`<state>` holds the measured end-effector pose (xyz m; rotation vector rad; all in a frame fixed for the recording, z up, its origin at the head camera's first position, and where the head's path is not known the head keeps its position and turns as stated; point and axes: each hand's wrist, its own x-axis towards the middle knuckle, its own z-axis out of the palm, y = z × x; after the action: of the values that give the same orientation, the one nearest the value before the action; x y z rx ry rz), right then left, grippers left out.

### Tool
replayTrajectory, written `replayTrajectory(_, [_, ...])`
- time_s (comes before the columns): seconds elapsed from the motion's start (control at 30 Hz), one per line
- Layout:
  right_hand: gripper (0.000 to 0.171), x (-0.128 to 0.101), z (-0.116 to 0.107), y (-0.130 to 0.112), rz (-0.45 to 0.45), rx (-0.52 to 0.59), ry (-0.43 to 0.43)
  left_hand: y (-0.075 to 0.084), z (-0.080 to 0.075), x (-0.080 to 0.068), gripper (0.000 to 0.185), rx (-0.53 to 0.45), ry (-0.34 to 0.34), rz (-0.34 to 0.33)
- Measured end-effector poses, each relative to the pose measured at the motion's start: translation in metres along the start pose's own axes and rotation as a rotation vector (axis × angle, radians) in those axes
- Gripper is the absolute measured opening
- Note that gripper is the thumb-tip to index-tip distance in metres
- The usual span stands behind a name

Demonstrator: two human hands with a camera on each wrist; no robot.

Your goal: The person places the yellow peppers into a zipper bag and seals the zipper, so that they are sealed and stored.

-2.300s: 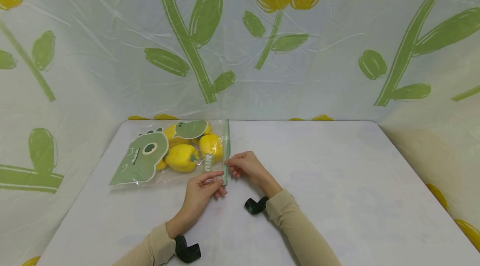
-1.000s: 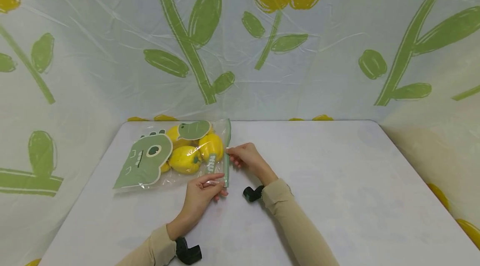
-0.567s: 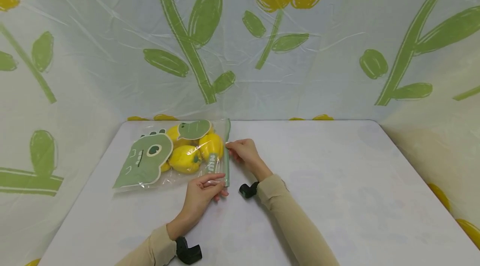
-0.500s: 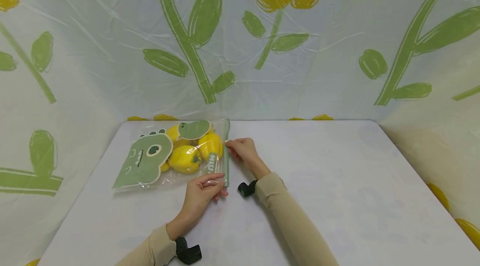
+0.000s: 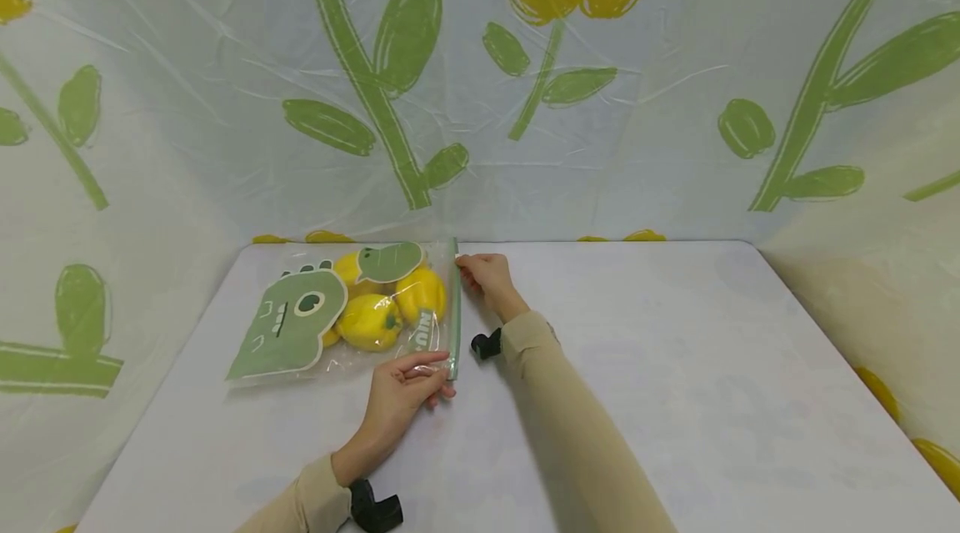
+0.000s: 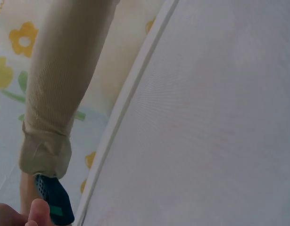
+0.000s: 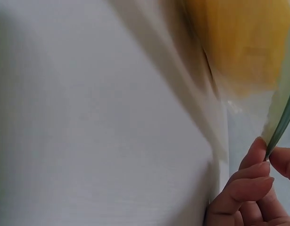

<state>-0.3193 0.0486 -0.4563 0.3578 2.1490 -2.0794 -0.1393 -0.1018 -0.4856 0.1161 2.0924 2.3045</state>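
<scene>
Right hand [image 5: 486, 274] pinches the green zip strip [image 5: 453, 308] of the clear bag [image 5: 345, 312] near its far end; in the right wrist view the fingertips [image 7: 258, 162] close on the green strip [image 7: 281, 123] with thumb against fingers. Left hand [image 5: 401, 391] pins the near end of the same strip, thumb and fingers [image 5: 431, 364] pinching the near corner of the bag against the surface [image 5: 675, 366]. Left wrist view shows only a thumb tip at the bottom edge, the right sleeve [image 6: 64, 80] and bare surface, so that grip is read from the head view.

Bag lies flat just left of both hands, opening edge facing the right hand, green dinosaur print [image 5: 288, 324] on its face, yellow peppers [image 5: 367, 320] inside, close behind the strip.

Step in hand, judged: sealing the zip, right hand at the last stretch at the far end. Whether the strip is fully closed cannot be told from these views.

Next move calls for firm pinch pressure right out to the far corner, left hand holding the near corner as anchor so the bag does not slide. The peppers bulge near the strip, so the seal may pop there; a press check along the line would be needed.

Black wrist mounts [image 5: 373, 506] sit at both cuffs. Flower-print sheeting [image 5: 525, 99] beyond the hands.
</scene>
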Motion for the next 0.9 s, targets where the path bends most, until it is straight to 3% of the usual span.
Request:
replayTrajectory(0.33, [0.022,0.018,-0.004,-0.014,0.026,0.009,0.013,-0.001,0.004,-0.005,0.025,-0.002,-0.001,-0.011])
replayTrajectory(0.53, [0.026,0.024,-0.012,-0.015,0.02,-0.037,-0.033,-0.004,0.006,-0.005,0.026,-0.012,-0.01,0.005])
replayTrajectory(0.7, [0.025,0.019,-0.026,-0.007,-0.03,-0.072,-0.152,-0.006,0.006,-0.003,0.026,0.002,-0.023,-0.003])
replayTrajectory(0.9, [0.027,-0.012,-0.037,0.008,-0.088,-0.108,-0.363,-0.005,0.003,-0.001,0.024,0.025,0.004,-0.014])
